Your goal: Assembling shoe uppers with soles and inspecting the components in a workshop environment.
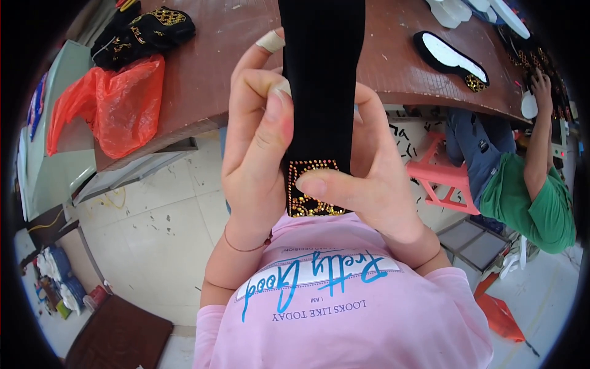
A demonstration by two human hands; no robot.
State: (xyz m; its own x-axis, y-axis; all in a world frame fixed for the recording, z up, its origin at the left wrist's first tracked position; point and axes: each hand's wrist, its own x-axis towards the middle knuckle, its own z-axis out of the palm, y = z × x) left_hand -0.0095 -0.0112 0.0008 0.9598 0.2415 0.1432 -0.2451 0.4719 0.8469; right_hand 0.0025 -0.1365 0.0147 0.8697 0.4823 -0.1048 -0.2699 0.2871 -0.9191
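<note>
Both of my hands hold a long black fabric strip (322, 80) upright in front of my chest. Its lower end carries a square patch of gold and reddish studs (307, 204). My left hand (255, 138) pinches the strip's left edge, thumb on the front; a beige tape wraps one fingertip. With its thumb pressed flat over the studded patch, my right hand (384, 169) grips the lower right side. The fingers behind the strip are partly hidden, and its top runs out of the picture.
A brown table (212, 55) spans the far side. On it lie black gold-studded pieces (144, 34), a red plastic bag (126, 107) hanging over the edge, and a black sole-shaped piece with white lining (452, 55). At right, a person in green (528, 200) sits near a pink stool (439, 172).
</note>
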